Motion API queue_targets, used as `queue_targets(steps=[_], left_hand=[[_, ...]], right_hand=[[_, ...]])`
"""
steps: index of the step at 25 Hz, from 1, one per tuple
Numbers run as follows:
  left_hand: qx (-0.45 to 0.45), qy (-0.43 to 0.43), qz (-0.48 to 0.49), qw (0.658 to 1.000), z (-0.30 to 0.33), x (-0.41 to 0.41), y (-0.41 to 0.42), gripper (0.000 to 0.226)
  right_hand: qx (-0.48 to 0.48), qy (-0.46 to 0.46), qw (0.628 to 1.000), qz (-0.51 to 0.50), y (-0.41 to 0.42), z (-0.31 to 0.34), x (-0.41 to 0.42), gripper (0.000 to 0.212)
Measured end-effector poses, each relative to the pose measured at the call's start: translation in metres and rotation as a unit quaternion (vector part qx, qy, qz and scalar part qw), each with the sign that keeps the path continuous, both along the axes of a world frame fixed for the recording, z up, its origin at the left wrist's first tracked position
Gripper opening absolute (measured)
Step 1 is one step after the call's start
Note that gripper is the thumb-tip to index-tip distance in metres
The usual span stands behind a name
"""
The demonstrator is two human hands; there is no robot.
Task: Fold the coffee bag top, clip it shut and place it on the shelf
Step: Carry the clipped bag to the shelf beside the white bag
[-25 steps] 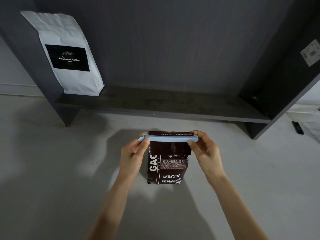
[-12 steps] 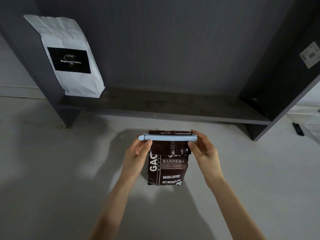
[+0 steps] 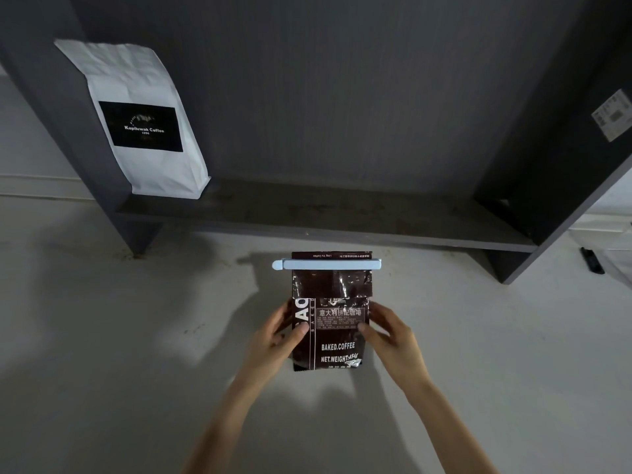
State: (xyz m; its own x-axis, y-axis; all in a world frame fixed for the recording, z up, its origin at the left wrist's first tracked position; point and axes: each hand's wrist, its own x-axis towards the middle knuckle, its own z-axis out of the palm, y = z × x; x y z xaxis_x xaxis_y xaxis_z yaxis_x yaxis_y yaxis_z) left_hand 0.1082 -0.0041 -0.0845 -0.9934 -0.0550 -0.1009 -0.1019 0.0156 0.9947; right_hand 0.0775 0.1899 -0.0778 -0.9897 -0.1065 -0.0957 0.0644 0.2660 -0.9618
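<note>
A dark brown coffee bag [image 3: 337, 340] with white print stands upright on the pale floor, its top folded over. A light blue clip [image 3: 326, 264] is clamped across that fold. My left hand [image 3: 277, 335] grips the bag's left side at mid height, thumb on the front. My right hand [image 3: 390, 333] grips the right side the same way. Neither hand touches the clip. The dark grey shelf [image 3: 342, 217] lies just beyond the bag, low to the floor.
A white coffee bag [image 3: 143, 121] with a black label leans at the shelf's left end against the side panel [image 3: 68, 131]. The right side panel [image 3: 564, 165] carries a white sticker [image 3: 614, 114]. A small black object [image 3: 591, 260] lies on the floor at far right.
Both hands have left the ends of the clip and slid down to the sides of the bag. The clip stays clamped on the folded top.
</note>
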Motion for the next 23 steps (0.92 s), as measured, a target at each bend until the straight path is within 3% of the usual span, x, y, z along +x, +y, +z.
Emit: queue_targets(steps=[5, 15, 23], left_hand=[[-0.093, -0.036, 0.001, 0.995, -0.023, 0.003, -0.002, 0.053], [-0.113, -0.002, 0.046, 0.992, -0.02, -0.002, -0.006, 0.049], [-0.12, 0.077, 0.063, 0.988, 0.035, -0.037, -0.034, 0.035]], right_hand=[[0.031, -0.025, 0.999, 0.015, -0.005, -0.013, 0.012, 0.048], [0.031, -0.024, 0.999, -0.038, -0.017, 0.001, 0.011, 0.046], [-0.001, 0.064, 0.997, -0.052, -0.047, 0.048, -0.023, 0.047]])
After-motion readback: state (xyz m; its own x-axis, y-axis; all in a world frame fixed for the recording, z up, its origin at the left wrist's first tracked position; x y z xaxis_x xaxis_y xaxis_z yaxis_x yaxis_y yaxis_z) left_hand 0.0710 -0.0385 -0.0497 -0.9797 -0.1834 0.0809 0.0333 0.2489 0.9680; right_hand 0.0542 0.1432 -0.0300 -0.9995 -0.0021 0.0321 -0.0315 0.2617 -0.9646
